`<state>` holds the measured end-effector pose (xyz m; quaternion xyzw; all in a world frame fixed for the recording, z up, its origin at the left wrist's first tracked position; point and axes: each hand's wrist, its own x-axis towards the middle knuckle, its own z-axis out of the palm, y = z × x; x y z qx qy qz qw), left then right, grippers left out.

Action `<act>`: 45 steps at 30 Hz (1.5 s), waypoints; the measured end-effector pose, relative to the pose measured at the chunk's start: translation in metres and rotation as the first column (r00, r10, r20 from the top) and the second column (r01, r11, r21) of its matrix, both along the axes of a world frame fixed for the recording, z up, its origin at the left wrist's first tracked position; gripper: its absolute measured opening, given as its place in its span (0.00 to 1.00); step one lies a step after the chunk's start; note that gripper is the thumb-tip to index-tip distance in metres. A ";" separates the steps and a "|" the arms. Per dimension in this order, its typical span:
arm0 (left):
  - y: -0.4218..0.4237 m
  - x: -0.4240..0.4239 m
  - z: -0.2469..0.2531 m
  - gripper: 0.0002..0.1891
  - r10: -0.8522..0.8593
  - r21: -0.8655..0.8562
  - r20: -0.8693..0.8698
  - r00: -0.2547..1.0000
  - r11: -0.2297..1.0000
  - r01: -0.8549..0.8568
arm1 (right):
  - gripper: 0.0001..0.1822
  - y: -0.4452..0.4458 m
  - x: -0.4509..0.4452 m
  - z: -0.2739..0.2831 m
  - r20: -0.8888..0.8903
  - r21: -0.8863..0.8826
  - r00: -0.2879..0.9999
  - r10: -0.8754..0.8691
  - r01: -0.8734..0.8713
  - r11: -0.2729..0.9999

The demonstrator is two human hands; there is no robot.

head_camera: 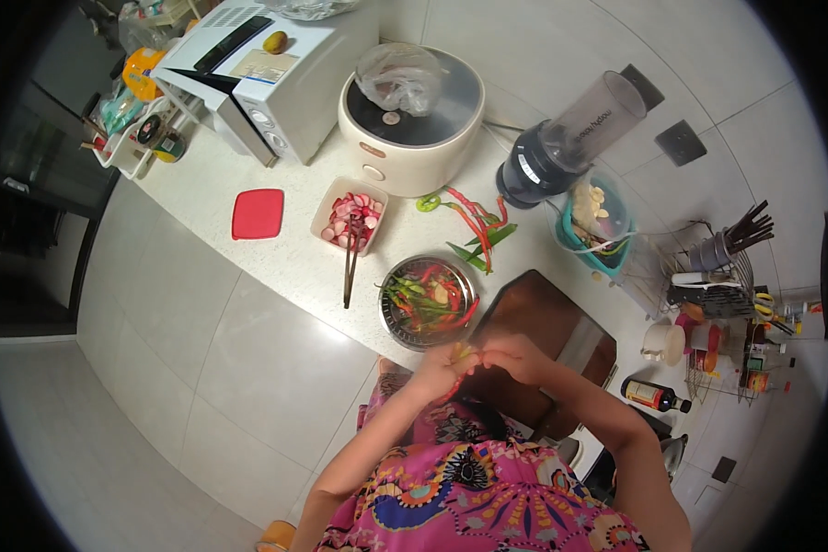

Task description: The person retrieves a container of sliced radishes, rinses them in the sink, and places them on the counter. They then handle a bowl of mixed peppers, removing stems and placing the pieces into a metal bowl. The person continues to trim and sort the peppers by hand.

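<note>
My left hand (441, 372) is closed around a red chili pepper (450, 393), part of which shows below the fingers. A small yellowish piece (464, 350) shows at the top of the same hand. The fingertips of my right hand (521, 359) meet the left fingers and pinch the red chili; blur hides the exact grip. Just beyond the hands stands a round metal bowl (385, 324) with red and green chili peppers (421, 297) in it. More red chilies (470, 221) lie on the counter behind the bowl, beside green pieces (493, 238).
A dark brown board (552, 310) lies right of the bowl. Chopsticks (349, 269) rest in a container (324, 207) of sliced radishes. Farther back stand a microwave (317, 103), a cream-coloured cooker (414, 169), a blender (545, 159) and a teal basket (569, 231). A red lid (257, 214) lies left.
</note>
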<state>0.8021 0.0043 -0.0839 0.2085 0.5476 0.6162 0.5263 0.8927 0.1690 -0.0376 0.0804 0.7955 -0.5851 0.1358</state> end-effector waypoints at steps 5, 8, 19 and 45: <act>0.040 0.037 -0.031 0.07 -0.015 -0.072 0.307 0.952 0.997 0.039 | 0.11 0.012 0.050 -0.029 0.369 -0.354 0.848 -0.381 0.507 0.786; 0.074 0.058 -0.051 0.08 0.108 -0.174 0.485 0.868 0.984 -0.025 | 0.11 0.032 0.068 -0.044 0.447 -0.443 0.701 -0.555 0.713 0.543; 0.165 0.140 -0.139 0.18 -0.037 -0.212 -0.611 0.791 0.970 -0.118 | 0.05 0.090 0.062 -0.028 0.251 -0.679 0.799 -0.546 0.547 0.489; 0.008 -0.046 0.036 0.13 0.362 0.128 -0.818 0.447 0.872 -0.473 | 0.05 0.012 -0.087 0.017 -0.395 0.280 0.916 -0.074 0.197 0.940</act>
